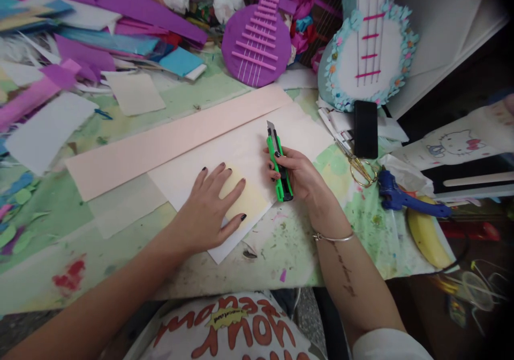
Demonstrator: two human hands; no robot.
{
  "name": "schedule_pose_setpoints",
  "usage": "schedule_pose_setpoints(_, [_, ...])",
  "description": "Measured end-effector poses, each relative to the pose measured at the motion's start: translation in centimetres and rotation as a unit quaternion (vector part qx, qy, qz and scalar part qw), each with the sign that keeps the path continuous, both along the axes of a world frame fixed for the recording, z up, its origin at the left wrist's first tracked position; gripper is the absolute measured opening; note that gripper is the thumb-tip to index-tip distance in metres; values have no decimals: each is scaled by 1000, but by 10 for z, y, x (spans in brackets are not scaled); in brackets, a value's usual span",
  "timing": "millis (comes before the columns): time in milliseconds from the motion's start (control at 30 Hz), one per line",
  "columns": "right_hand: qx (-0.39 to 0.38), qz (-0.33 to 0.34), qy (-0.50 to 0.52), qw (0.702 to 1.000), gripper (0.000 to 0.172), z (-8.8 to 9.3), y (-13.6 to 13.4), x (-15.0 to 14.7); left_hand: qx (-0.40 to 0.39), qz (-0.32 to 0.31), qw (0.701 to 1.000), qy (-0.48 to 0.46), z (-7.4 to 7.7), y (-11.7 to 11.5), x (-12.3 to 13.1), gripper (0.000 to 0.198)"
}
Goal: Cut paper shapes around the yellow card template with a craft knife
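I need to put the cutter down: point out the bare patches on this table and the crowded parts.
Bare table lies between the white sheet, the red stain and the near edge; another patch lies between the pink strip and the cream sheet. Crowded: scissors, glue gun and banana on the right, purple scraps far left.

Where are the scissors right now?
In the head view the scissors lie right of the right hand holding the green knife, just below the black phone and left of the blue glue gun.
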State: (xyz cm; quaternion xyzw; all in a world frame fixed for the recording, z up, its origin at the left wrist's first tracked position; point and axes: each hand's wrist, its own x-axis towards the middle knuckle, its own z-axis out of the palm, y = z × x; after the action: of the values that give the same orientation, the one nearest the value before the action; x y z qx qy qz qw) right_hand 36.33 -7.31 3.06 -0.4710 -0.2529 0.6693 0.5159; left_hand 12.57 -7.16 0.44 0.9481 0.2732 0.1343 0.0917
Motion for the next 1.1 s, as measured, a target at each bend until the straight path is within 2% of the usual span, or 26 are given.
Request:
schedule_pose_setpoints(333, [-6, 3, -11, 1000, 30, 3, -2, -1, 12, 15, 999, 27, 11, -6, 5, 58])
schedule_pose_setpoints(567, [0, 33, -32, 999, 36, 7, -4, -1, 38, 12, 996, 80, 20, -10, 15, 64])
schedule_pose_setpoints(667, [5, 45, -34, 998, 40, 6, -5, 0, 68, 11, 992, 107, 20, -12, 22, 64])
schedule_pose_setpoints(833, [4, 64, -37, 997, 43, 3, -4, 3, 112, 38, 987, 105, 14, -16, 30, 54])
schedule_pose_setpoints(1100, [-9, 71, -40, 997, 46, 6, -5, 3, 114, 54, 990, 69, 11, -18, 27, 54])
